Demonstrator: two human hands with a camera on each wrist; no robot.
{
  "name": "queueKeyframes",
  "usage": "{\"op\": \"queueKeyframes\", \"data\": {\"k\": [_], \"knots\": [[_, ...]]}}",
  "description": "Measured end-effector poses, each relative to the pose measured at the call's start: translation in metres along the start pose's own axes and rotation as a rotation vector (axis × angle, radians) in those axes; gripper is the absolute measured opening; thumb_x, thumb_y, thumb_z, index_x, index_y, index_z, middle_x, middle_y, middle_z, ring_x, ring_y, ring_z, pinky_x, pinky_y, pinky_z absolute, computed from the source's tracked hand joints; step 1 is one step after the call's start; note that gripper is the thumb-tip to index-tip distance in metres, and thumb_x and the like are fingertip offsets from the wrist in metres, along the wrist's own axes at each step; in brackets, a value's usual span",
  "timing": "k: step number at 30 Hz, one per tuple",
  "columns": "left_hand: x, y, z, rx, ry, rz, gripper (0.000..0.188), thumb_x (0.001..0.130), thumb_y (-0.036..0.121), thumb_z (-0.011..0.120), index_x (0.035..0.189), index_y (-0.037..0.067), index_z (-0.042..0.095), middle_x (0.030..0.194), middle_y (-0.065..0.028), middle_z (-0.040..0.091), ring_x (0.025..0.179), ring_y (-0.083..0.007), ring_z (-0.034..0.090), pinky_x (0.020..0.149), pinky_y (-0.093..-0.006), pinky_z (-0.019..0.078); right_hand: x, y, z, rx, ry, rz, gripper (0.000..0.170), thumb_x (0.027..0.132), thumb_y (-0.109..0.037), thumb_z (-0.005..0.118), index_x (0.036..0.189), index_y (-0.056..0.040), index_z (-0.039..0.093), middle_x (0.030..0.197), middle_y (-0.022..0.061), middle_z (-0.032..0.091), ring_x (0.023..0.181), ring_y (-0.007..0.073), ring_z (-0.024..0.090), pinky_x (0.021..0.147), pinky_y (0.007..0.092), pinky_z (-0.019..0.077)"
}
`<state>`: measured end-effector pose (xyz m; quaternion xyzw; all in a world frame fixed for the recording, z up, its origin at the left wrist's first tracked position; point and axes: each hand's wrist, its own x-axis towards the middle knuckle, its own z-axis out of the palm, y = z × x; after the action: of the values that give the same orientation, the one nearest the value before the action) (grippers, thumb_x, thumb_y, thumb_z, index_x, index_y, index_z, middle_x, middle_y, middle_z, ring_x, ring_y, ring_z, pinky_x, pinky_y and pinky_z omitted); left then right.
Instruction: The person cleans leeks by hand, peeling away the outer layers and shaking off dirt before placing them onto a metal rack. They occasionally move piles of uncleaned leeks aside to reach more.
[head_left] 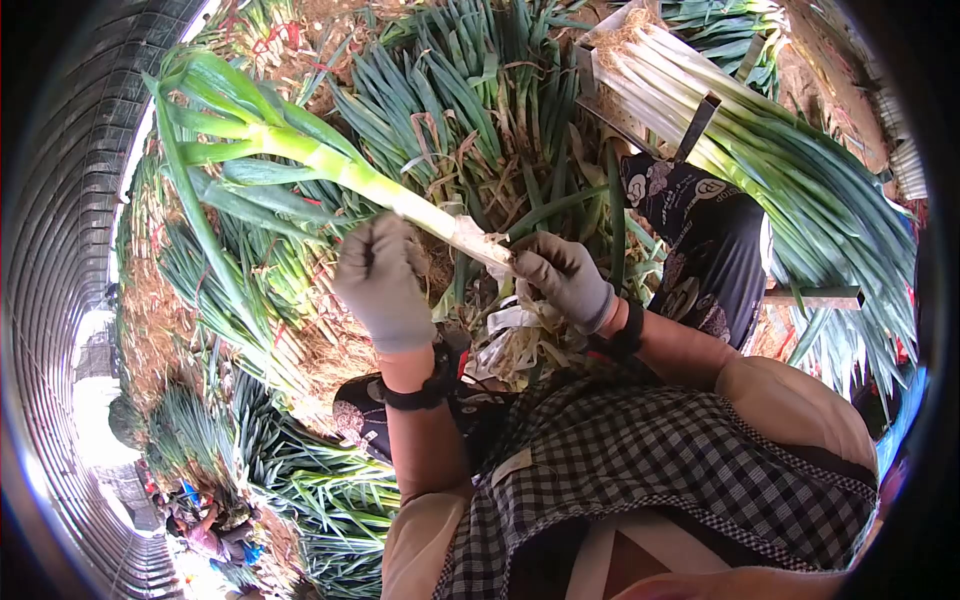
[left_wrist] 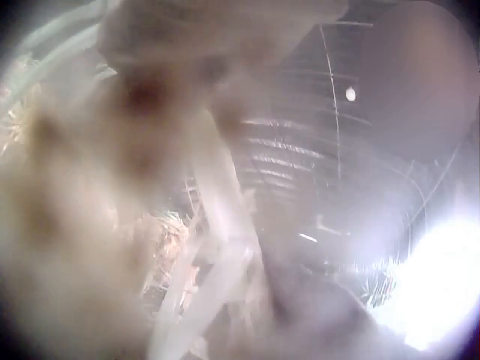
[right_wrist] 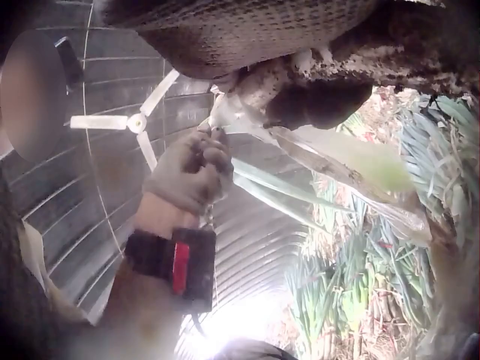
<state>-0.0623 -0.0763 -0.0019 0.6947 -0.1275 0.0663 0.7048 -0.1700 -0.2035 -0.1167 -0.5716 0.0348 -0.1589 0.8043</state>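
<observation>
- We see the leek (head_left: pixel 375 185) held aslant above the person's lap, its pale root end toward the body and its leaves fanned toward the tunnel wall.
- The right hand (head_left: pixel 567 283), gloved, grips that root end.
- The left hand (head_left: pixel 385 290), also gloved, is curled just beside the stalk, and we see a leaf strip (right_wrist: pixel 277 191) pinched in it; its own wrist view is too blurred for us to add more.
- Below the hands, between the patterned trouser legs (head_left: pixel 705 245), we find pale peelings (head_left: pixel 520 345); a checked apron (head_left: pixel 640 450) covers the person's front.
- Around us the brown floor (head_left: pixel 145 310) is strewn with dry roots and carries leeks in heaps (head_left: pixel 450 100), some with red ties.
- On the person's right, we see a metal rack (head_left: pixel 825 298) bearing a thick stack of leeks (head_left: pixel 770 170), white ends together.
- A ribbed wall (head_left: pixel 50 250) curves along the left into a roof, bright at its openings (head_left: pixel 95 380).
- Overhead we make out a ceiling fan (right_wrist: pixel 136 123) with white blades.
- Farther off, near the wall, we notice another person (head_left: pixel 205 535) in pink.
</observation>
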Motion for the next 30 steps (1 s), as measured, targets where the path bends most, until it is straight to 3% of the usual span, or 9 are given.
{"op": "queueKeyframes", "data": {"k": [3,7,10,13,14,19,21,26,30], "knots": [[-0.023,-0.004,0.005,0.205,-0.209,-0.051,0.010,0.088,0.007,0.056,0.084,0.000,0.062,0.075,-0.0043,0.061,0.053,-0.0074,0.050,0.047,-0.0220,0.0417,0.003,-0.005,-0.005,0.037,0.062,0.068,0.032,0.091,-0.034,0.058,0.091,-0.0016,0.059,0.068,-0.0013,0.054,0.059,0.0047,0.049,0.053,0.0215,0.0408],[-0.073,-0.040,-0.007,0.573,-0.824,0.431,0.007,0.081,0.015,0.064,0.081,0.009,0.061,0.069,-0.0056,0.060,0.059,-0.0212,0.060,0.053,-0.0324,0.0472,0.007,-0.009,-0.013,0.143,0.040,0.078,0.031,0.091,-0.034,0.058,0.088,-0.0030,0.057,0.065,-0.0019,0.053,0.055,0.0044,0.047,0.049,0.0210,0.0379],[-0.096,-0.042,-0.030,0.747,-1.233,0.431,0.009,0.081,0.019,0.065,0.080,0.011,0.061,0.068,-0.0049,0.059,0.059,-0.0226,0.060,0.053,-0.0334,0.0479,0.011,-0.009,-0.017,0.059,0.098,0.051,0.033,0.091,-0.036,0.058,0.085,-0.0035,0.057,0.064,-0.0039,0.053,0.054,0.0029,0.046,0.049,0.0200,0.0370],[-0.045,-0.045,-0.075,0.695,-0.801,0.198,0.008,0.086,0.013,0.059,0.084,0.006,0.062,0.067,-0.0048,0.061,0.057,-0.0154,0.058,0.051,-0.0271,0.0457,0.010,-0.014,-0.018,0.094,0.027,0.088,0.034,0.091,-0.037,0.057,0.084,-0.0042,0.057,0.064,-0.0041,0.052,0.056,0.0027,0.046,0.050,0.0200,0.0368],[-0.031,-0.008,-0.070,0.315,-0.462,-0.248,0.014,0.087,0.012,0.056,0.092,0.001,0.064,0.072,-0.0042,0.062,0.061,-0.0109,0.057,0.053,-0.0244,0.0451,0.009,-0.017,-0.017,0.088,0.019,0.090,0.034,0.091,-0.037,0.057,0.084,-0.0042,0.057,0.064,-0.0041,0.052,0.056,0.0027,0.046,0.050,0.0200,0.0368],[0.036,0.014,-0.065,-0.383,-0.352,-0.012,0.059,0.091,0.042,0.053,0.128,-0.002,0.040,0.116,-0.0149,0.057,0.101,-0.0265,0.059,0.094,-0.0425,0.0439,0.014,-0.017,0.001,-0.153,-0.179,-0.024,0.034,0.093,-0.037,0.054,0.083,-0.0053,0.058,0.066,-0.0031,0.052,0.059,0.0039,0.045,0.055,0.0222,0.0383],[0.046,0.023,-0.062,-0.547,-0.369,-0.102,0.044,0.094,0.030,0.049,0.123,-0.002,0.042,0.104,-0.0119,0.058,0.093,-0.0236,0.059,0.095,-0.0441,0.0425,0.021,-0.013,0.012,-0.100,-0.322,0.125,0.035,0.093,-0.038,0.053,0.081,-0.0056,0.059,0.066,0.0003,0.054,0.059,0.0102,0.050,0.057,0.0275,0.0418],[0.054,0.003,-0.073,-0.784,-0.107,-0.063,0.012,0.093,0.016,0.050,0.097,0.004,0.047,0.075,-0.0019,0.048,0.072,-0.0127,0.052,0.092,-0.0376,0.0457,0.064,-0.044,0.039,-1.278,0.167,-0.671,0.027,0.087,-0.030,0.056,0.100,-0.0063,0.057,0.085,0.0110,0.060,0.074,0.0270,0.060,0.058,0.0382,0.0464],[0.040,0.001,-0.066,-0.749,0.141,-0.090,0.007,0.094,0.013,0.049,0.089,0.007,0.049,0.071,0.0005,0.045,0.068,-0.0114,0.049,0.090,-0.0340,0.0450,0.086,-0.057,0.103,-1.300,0.134,-0.743,0.029,0.085,-0.018,0.055,0.111,-0.0046,0.051,0.087,0.0156,0.054,0.077,0.0284,0.056,0.059,0.0370,0.0470]]}}
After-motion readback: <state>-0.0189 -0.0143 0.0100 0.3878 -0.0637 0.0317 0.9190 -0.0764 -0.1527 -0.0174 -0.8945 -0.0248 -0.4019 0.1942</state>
